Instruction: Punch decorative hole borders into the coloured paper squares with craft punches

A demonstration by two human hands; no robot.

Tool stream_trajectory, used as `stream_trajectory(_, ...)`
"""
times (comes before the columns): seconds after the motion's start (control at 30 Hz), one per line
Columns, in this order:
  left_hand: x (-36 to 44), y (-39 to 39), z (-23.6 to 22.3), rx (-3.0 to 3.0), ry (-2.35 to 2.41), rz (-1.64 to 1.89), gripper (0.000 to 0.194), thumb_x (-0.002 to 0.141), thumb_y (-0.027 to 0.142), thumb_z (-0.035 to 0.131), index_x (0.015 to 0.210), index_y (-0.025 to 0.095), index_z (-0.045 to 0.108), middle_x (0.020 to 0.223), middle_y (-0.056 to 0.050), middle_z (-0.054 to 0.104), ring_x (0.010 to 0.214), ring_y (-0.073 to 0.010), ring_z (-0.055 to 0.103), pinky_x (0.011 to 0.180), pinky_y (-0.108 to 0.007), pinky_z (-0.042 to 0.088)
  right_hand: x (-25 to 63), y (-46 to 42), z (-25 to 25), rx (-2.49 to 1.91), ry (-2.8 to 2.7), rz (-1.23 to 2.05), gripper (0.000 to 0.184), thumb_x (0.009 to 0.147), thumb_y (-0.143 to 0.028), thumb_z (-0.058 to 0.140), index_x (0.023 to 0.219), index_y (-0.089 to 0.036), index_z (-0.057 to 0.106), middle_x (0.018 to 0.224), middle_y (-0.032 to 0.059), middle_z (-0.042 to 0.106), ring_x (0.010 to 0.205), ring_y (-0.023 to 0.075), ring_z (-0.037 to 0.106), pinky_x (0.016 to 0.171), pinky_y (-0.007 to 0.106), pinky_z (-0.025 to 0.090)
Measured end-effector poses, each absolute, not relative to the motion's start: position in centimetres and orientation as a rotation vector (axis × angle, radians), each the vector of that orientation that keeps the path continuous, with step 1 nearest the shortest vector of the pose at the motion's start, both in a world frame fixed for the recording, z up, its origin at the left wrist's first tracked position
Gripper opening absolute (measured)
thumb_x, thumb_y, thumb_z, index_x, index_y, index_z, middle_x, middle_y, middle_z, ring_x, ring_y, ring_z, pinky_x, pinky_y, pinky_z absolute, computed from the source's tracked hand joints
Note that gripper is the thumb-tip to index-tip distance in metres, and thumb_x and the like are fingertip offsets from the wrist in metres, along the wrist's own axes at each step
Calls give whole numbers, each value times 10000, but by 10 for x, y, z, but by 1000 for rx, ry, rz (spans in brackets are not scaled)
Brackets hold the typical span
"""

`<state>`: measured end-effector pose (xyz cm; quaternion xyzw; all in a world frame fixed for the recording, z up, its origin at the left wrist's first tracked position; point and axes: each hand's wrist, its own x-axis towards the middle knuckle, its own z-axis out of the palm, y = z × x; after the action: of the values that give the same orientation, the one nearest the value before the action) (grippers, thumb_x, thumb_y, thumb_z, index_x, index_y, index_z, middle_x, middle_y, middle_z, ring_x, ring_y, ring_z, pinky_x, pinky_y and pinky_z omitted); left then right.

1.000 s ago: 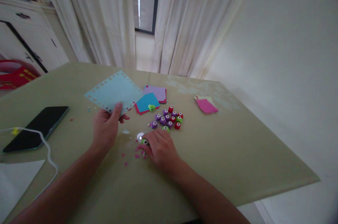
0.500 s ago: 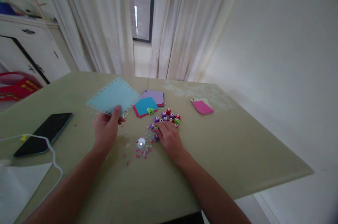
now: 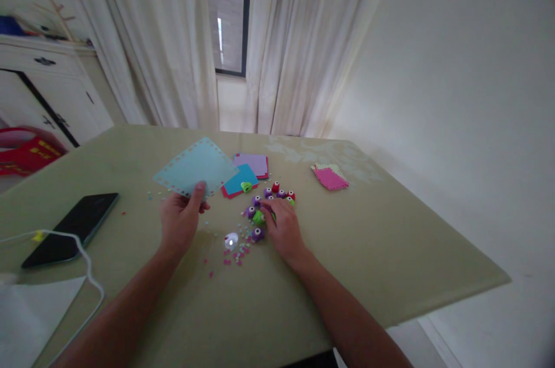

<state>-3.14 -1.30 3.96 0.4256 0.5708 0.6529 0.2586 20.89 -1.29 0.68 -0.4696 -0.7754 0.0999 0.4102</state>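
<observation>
My left hand pinches the near corner of a light blue sheet of paper between thumb and fingers, holding it above the table. Rows of small punched holes line the sheet's edges. Over a cluster of small craft punches in purple, red and green, my right hand has its fingers bent and drawn together; what lies in them is mostly hidden. A green punch and a purple punch sit just left of that hand. Another green punch rests on a blue sheet.
Pink and pale paper bits lie scattered around a small shiny round piece. Behind are a lilac sheet and, farther right, a pink punched sheet. A phone and a white cable occupy the left side.
My right hand has shifted slightly right and its fingers have drawn in, uncovering the green and purple punches. The light blue sheet stays in my left hand; the view has tilted slightly.
</observation>
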Motion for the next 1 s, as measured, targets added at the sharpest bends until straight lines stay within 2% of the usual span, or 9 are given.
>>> stream_trajectory(0.17,-16,-21,36,1223,1478,1655,343,836,487,748,663,206,656,524,6,660,473,-151,592,491,-251,478,211,-14,13,-1136,-1787,469,220,1031,-345,630,1111,-180,752,1048,114,771,998,264,675,949,419,490)
stream_trajectory(0.3,9,-38,31,1332,1341,1381,371,850,539,756,744,187,708,602,-4,710,529,-171,654,519,-257,523,206,-23,16,-991,-1481,991,434,921,-524,754,1201,-194,725,1000,73,769,855,223,683,788,347,552)
stream_trajectory(0.37,19,-47,27,1456,1233,1261,377,882,553,730,811,183,746,701,-27,769,608,-198,703,559,-277,554,204,-27,19,-937,-1367,1166,417,855,-543,812,1078,-193,767,876,36,757,731,194,651,683,308,541)
stream_trajectory(0.47,24,-50,23,1684,1225,1185,332,952,508,682,1005,197,783,868,-48,819,745,-218,740,652,-298,581,212,-24,26,-970,-1211,1060,321,812,-487,858,817,-175,779,717,5,699,633,161,585,602,277,487)
stream_trajectory(0.57,18,-39,20,1947,1279,1165,297,1013,416,624,1200,232,764,1035,-65,824,866,-220,745,771,-333,600,236,1,35,-1009,-923,816,329,800,-481,860,827,-163,780,759,19,727,684,169,613,646,288,505)
stream_trajectory(0.67,12,-21,13,2268,1215,1029,270,1031,313,583,1214,258,773,1198,-81,799,1107,-259,725,990,-424,581,264,41,36,-1069,-802,678,386,773,-512,838,911,-157,777,909,65,791,812,199,681,776,329,551)
stream_trajectory(0.73,12,-11,9,2427,1199,860,289,1030,257,565,1233,269,770,1258,-84,780,1179,-282,701,1053,-481,556,276,69,28,-1170,-872,748,427,774,-545,796,966,-165,774,1044,92,810,947,233,716,854,351,562)
stream_trajectory(0.83,14,-5,7,2519,1219,710,271,1032,220,551,1197,254,764,1226,-88,773,1148,-287,708,1019,-481,574,276,102,9,-1232,-920,850,409,751,-526,791,936,-162,774,1002,108,822,947,268,733,838,377,573)
stream_trajectory(1.0,16,-7,8,2606,1297,639,209,1044,273,572,1186,232,720,1158,-85,757,1078,-283,712,960,-448,582,254,119,-18,-1217,-1079,1023,293,726,-473,829,771,-189,768,773,37,793,814,260,715,831,375,567)
